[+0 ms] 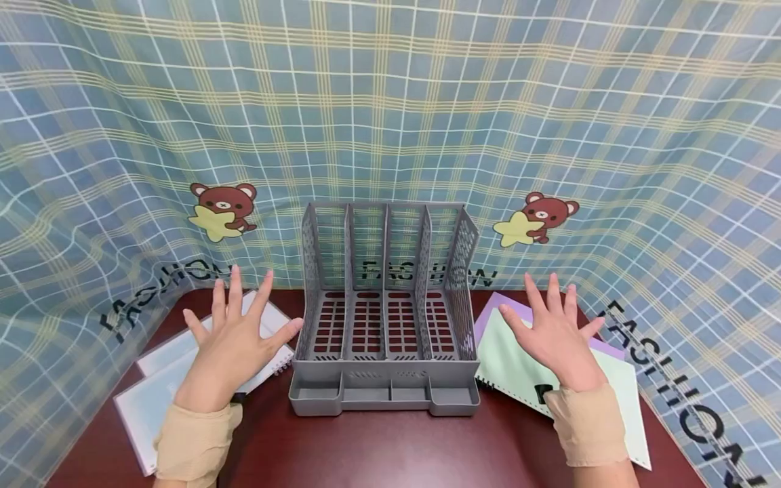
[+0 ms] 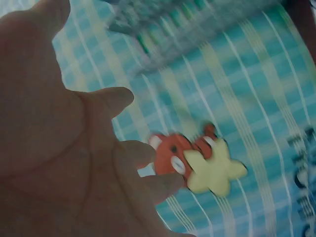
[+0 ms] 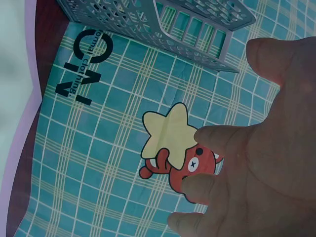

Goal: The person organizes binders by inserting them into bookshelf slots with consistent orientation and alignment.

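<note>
My left hand [image 1: 228, 352] is spread with straight fingers over two pale, bluish-white notebooks [image 1: 146, 407] on the left. On the other side, my right hand [image 1: 558, 339] also has its fingers spread, above a mint-green spiral notebook [image 1: 622, 400] that overlaps a purple one [image 1: 495, 305]. Neither hand holds anything. Between them stands a grey plastic file organizer [image 1: 386, 366] with tall perforated dividers and small trays along its front. In the right wrist view, the organizer's side wall [image 3: 118, 19] appears beyond the thumb. The left wrist view is blurred.
A dark red table [image 1: 384, 447] carries everything. Blue plaid cloth [image 1: 390, 135] with printed bears and lettering hangs behind and along both sides. Small black pieces [image 1: 543, 392] show at the wrist wraps [image 1: 588, 423].
</note>
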A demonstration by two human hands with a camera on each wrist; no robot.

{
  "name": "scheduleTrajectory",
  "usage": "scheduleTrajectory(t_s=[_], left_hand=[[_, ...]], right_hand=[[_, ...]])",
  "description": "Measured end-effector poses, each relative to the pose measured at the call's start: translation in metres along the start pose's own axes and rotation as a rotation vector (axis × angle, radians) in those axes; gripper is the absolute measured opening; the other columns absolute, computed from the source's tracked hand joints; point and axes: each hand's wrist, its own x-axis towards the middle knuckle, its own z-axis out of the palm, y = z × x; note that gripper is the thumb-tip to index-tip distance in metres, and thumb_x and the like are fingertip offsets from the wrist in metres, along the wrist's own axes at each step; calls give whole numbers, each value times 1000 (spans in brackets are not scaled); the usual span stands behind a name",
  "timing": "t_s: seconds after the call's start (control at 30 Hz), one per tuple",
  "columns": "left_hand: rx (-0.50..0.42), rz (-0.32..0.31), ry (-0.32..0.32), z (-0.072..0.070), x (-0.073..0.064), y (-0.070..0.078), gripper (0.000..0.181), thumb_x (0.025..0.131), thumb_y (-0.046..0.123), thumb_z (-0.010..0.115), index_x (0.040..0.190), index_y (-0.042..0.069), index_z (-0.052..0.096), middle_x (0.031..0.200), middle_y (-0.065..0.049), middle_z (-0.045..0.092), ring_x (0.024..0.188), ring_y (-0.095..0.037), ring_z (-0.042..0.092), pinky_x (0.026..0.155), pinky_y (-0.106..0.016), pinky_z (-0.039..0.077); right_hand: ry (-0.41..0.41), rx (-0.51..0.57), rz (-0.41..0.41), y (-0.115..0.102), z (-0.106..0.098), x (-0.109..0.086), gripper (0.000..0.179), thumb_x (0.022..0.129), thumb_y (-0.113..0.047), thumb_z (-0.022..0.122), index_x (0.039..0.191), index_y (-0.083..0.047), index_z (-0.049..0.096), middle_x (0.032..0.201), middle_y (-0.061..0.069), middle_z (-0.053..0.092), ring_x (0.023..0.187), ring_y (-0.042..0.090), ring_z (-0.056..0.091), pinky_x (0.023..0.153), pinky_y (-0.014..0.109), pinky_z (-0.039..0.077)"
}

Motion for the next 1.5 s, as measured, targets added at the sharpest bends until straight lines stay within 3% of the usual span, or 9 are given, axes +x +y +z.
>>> scheduleTrajectory(t_s=[0.17, 0.4, 0.63, 0.8, 0.93, 1.2, 1.33, 1.5], left_hand=[[-31, 122, 43, 7, -1, 42, 96, 93, 80, 45, 167, 37, 2, 168, -6, -29, 154, -38, -26, 105, -73, -28], [-33, 343, 3, 45, 1, 123, 94, 91, 83, 43, 163, 46, -4, 170, -2, -24, 157, -31, -19, 116, -67, -19], [-65, 521, -21, 79, -5, 186, 99, 91, 72, 61, 166, 41, 4, 173, -3, -14, 159, -31, -13, 118, -70, -8], [-3, 617, -11, 100, -13, 223, 94, 94, 69, 60, 167, 35, 13, 175, -4, 2, 160, -30, -4, 121, -69, 3], [54, 685, -2, 121, -21, 250, 85, 97, 63, 60, 166, 29, 25, 173, -4, 16, 160, -30, 8, 122, -67, 13], [98, 780, -86, 159, -30, 286, 76, 97, 55, 62, 162, 25, 34, 168, 1, 31, 156, -25, 27, 122, -55, 27], [145, 799, -124, 177, -33, 298, 74, 96, 53, 63, 160, 22, 40, 167, 2, 34, 154, -21, 30, 122, -50, 29], [167, 797, -167, 200, -37, 315, 71, 95, 51, 66, 157, 23, 46, 164, 5, 37, 153, -18, 32, 122, -44, 30]], right_hand=[[2, -4, -15, -5, -4, 10, 95, 98, -78, 35, 168, -21, 7, 170, 23, -17, 149, 55, -24, 92, 90, -18], [-5, -30, 24, 13, -11, 3, 98, 98, -77, 34, 168, -16, 3, 168, 29, -15, 147, 59, -25, 89, 91, -19], [-23, -51, 30, 35, -10, -9, 99, 99, -75, 36, 167, -10, 6, 167, 33, -10, 146, 63, -21, 87, 93, -17], [-64, -67, 44, 54, -10, -18, 101, 100, -73, 40, 166, -6, 4, 165, 35, -12, 144, 63, -23, 87, 93, -17], [-92, -90, 69, 65, -10, -24, 106, 97, -75, 46, 166, -6, 5, 164, 37, -11, 145, 65, -20, 87, 94, -12], [-153, -97, 75, 80, -9, -38, 118, 89, -76, 60, 165, -4, 7, 163, 39, -2, 144, 69, -8, 89, 95, -5], [-182, -123, 85, 93, -1, -51, 124, 81, -75, 70, 164, -3, 11, 160, 43, 4, 143, 70, 0, 86, 97, 3], [-284, -120, 140, 108, 19, -64, 128, 76, -76, 74, 161, 0, 16, 159, 43, 6, 139, 72, 4, 83, 98, 5]])
